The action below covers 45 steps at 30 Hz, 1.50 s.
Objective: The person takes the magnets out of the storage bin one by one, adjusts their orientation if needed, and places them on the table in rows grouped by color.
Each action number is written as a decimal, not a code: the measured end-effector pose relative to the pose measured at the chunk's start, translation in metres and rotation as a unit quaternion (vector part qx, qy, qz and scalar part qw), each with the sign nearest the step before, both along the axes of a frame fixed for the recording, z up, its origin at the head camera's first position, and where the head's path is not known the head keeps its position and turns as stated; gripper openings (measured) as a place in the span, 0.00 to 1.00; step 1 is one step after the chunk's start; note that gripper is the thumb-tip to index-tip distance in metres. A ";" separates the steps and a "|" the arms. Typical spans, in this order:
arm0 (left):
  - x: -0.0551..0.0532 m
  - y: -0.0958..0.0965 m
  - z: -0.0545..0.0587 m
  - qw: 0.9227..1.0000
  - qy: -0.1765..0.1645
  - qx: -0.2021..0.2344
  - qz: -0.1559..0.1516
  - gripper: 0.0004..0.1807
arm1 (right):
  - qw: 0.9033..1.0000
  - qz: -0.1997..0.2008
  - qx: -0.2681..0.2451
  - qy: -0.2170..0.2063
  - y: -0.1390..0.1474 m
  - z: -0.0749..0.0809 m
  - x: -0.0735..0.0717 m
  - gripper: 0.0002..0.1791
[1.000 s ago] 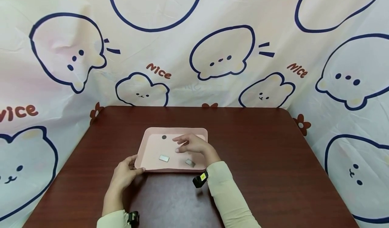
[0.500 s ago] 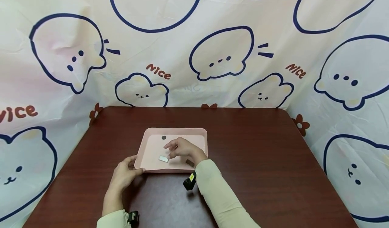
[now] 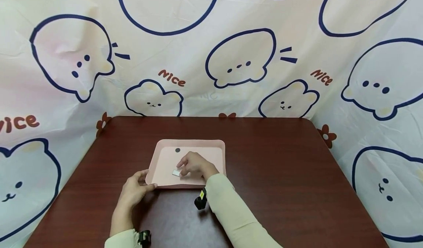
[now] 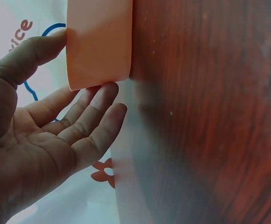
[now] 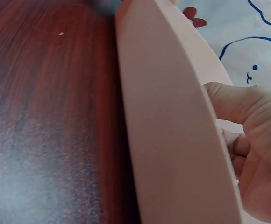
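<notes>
A shallow pink tray lies on the table. My left hand holds its near left corner, with the thumb on the rim and the fingers against the outer side; the left wrist view shows this closely. My right hand is low over the tray, thumb and forefinger apart around a small flat white rectangular piece. The thumb tip overlaps the piece's right end. In the right wrist view the tray's wall hides the fingertips. A dark round disc lies near the tray's far side.
The tray stands on a dark reddish-brown table. A pale curtain printed with blue cartoon outlines hangs behind and beside it. The right forearm and hand cover most of the tray's near right corner.
My right hand has moved left and down to the white piece, now hiding the second rectangular piece at the tray's near right. My left hand stays at the tray's corner.
</notes>
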<state>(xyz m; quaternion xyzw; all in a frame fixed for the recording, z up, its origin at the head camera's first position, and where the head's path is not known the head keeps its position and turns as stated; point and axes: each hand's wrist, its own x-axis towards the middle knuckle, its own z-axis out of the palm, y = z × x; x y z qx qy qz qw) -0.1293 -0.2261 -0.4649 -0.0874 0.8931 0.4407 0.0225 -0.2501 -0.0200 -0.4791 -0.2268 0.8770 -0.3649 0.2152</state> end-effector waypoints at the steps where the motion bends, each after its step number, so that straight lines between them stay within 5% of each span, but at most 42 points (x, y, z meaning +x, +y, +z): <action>1: 0.000 0.000 0.000 1.000 -0.001 0.001 0.001 0.36 | 1.000 0.001 0.011 0.006 -0.001 0.000 0.001 0.14; 11: -0.001 0.001 0.000 1.000 -0.009 0.008 0.001 0.37 | 0.994 -0.013 0.093 0.060 -0.005 -0.003 0.006 0.13; 23: -0.002 0.000 0.000 1.000 -0.007 0.009 0.003 0.37 | 0.995 -0.023 0.054 0.076 -0.004 -0.010 0.008 0.08; 33: -0.001 0.000 0.001 1.000 -0.008 0.005 0.003 0.37 | 0.993 -0.010 0.072 0.095 -0.005 -0.012 0.009 0.07; 40: 0.002 0.001 0.000 1.000 -0.009 -0.001 0.006 0.37 | 0.998 -0.023 -0.050 0.039 0.005 -0.006 0.012 0.05; 45: 0.001 0.002 -0.002 1.000 -0.006 0.015 0.006 0.38 | 0.992 -0.017 -0.114 0.053 0.015 0.000 0.011 0.04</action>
